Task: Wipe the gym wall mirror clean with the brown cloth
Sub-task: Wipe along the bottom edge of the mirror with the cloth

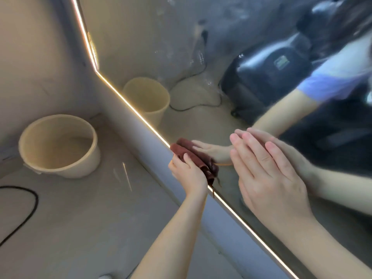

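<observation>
The wall mirror (211, 57) fills the right and upper part of the view, with smears and wet streaks on its upper glass. A lit strip runs along its lower edge. My left hand (187, 174) grips the bunched brown cloth (193, 158) and holds it against the glass right at that lit edge. My right hand (267, 174) lies flat on the mirror with straight fingers, to the right of the cloth. Both hands and the cloth show again as reflections in the glass.
A cream bucket (60, 146) stands on the floor at the left, close to the wall below the mirror. A black cable (30, 208) curves across the floor at the far left. The mirror reflects a black machine, a cable and the bucket.
</observation>
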The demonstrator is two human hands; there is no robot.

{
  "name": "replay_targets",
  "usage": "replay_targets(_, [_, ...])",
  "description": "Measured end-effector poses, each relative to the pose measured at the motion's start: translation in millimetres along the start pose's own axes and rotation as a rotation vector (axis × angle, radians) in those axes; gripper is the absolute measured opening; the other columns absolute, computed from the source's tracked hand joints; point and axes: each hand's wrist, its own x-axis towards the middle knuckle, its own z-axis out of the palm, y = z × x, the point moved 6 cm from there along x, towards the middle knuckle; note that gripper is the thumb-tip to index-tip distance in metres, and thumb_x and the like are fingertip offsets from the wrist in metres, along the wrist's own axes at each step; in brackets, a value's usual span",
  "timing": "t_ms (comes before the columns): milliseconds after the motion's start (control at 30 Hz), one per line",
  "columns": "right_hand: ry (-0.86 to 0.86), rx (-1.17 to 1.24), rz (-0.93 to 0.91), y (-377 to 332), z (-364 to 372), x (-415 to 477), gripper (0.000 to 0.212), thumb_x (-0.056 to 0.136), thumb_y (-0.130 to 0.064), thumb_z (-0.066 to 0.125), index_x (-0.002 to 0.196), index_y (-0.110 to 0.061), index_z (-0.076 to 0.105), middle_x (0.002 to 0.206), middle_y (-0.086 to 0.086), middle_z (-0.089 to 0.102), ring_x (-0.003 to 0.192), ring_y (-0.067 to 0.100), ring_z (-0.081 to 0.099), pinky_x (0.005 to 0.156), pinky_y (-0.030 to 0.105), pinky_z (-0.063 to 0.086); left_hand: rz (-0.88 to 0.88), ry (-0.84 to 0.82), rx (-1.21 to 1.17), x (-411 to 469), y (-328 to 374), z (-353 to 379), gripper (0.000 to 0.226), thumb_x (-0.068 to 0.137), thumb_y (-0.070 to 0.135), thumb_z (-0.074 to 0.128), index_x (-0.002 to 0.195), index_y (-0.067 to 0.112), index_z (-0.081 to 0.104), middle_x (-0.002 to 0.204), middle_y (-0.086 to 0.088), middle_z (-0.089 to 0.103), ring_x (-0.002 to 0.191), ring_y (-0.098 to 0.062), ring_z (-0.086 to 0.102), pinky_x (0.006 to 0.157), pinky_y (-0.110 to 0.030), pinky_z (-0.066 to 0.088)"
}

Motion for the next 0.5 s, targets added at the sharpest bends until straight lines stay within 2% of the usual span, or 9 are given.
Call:
replay_targets(133, [-0.024, -0.012, -0.040, 3, 0, -24, 0.050, 0.096, -0.010, 0.038, 0.145, 0.000, 0.043, 0.155, 0.011, 0.038, 0.144, 0.023, 0.033, 0.119, 0.037, 0.018, 0.016, 0.030, -0.021, -3, -4, 0, 0.036, 0.107, 0.021, 0.036, 0.131, -0.001, 0.051, 0.134, -0.013, 0.044, 0.126, -0.030, 0.043, 0.106, -0.035, 0.033])
replay_targets(200, [-0.031, -0.001, -0.050, 7, -1, -31, 0.049, 0.097, -0.010, 0.039, 0.145, 0.000, 0.044, 0.154, 0.011, 0.038, 0.144, 0.023, 0.031, 0.119, 0.037, 0.017, 0.014, 0.030, -0.037, -15, -3, 1, 0.035, 0.107, 0.020, 0.037, 0.132, -0.001, 0.051, 0.134, -0.012, 0.043, 0.127, -0.029, 0.042, 0.105, -0.031, 0.032])
replay_targets(333, [-0.037, 0.031, -0.051, 13, -3, -37, 0.047, 0.100, -0.010, 0.032, 0.144, 0.003, 0.044, 0.152, 0.013, 0.040, 0.143, 0.023, 0.031, 0.119, 0.037, 0.017, 0.159, -0.054, -0.112, -71, 12, 7, 0.031, 0.106, 0.016, 0.040, 0.135, 0.006, 0.048, 0.128, 0.001, 0.039, 0.120, -0.008, 0.041, 0.102, -0.016, 0.032])
replay_targets(400, [-0.041, 0.063, -0.042, 15, -4, -38, 0.046, 0.102, -0.009, 0.028, 0.142, 0.004, 0.045, 0.152, 0.014, 0.041, 0.142, 0.023, 0.032, 0.119, 0.037, 0.019, 0.249, -0.097, -0.126, -95, 17, 10, 0.030, 0.104, 0.013, 0.042, 0.133, 0.008, 0.048, 0.127, 0.001, 0.040, 0.118, 0.000, 0.040, 0.101, -0.011, 0.034])
replay_targets(500, [-0.022, 0.092, -0.025, 16, -5, -43, 0.046, 0.102, -0.007, 0.025, 0.140, 0.004, 0.049, 0.150, 0.014, 0.043, 0.141, 0.023, 0.033, 0.118, 0.037, 0.019, 0.296, -0.082, -0.130, -98, 17, 13, 0.029, 0.103, 0.009, 0.042, 0.131, 0.002, 0.050, 0.128, -0.006, 0.042, 0.118, -0.006, 0.041, 0.105, -0.023, 0.035])
